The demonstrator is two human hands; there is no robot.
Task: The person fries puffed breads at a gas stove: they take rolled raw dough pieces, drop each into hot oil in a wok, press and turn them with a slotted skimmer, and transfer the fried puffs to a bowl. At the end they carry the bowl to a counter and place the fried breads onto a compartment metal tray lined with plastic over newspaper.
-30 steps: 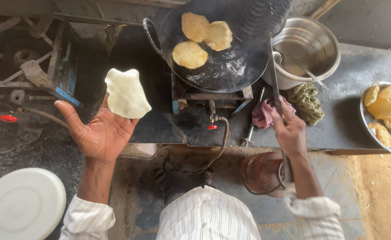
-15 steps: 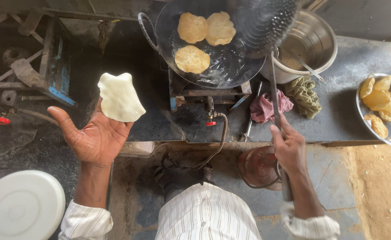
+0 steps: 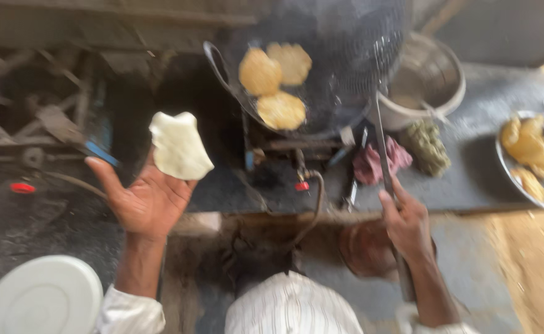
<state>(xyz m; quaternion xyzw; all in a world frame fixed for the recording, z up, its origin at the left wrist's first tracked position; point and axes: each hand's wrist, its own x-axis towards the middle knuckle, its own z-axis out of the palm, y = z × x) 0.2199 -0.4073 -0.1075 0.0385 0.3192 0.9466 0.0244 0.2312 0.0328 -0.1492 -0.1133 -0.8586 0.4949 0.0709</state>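
Note:
My left hand [image 3: 149, 199] is palm up with a flat disc of raw white dough [image 3: 178, 146] resting on its fingertips, left of the stove. My right hand [image 3: 408, 224] grips the long metal handle of a wire-mesh skimmer [image 3: 371, 43], whose round head hovers over the right side of the black frying pan [image 3: 222, 68]. Three golden puffed breads [image 3: 276, 80] float in the pan's oil. The whole view is blurred.
A steel pot [image 3: 430, 83] stands right of the pan. A metal plate of fried breads [image 3: 532, 154] sits at the far right. A pink cloth [image 3: 374, 162] and a green scrubber [image 3: 430, 148] lie on the counter. A white lid [image 3: 37, 297] is at lower left. Gas hose with red knob [image 3: 303, 185] hangs below the stove.
The view has shifted and blurred. My left hand with the dough has moved slightly right, towards the pan. My right hand keeps its grip on the skimmer handle.

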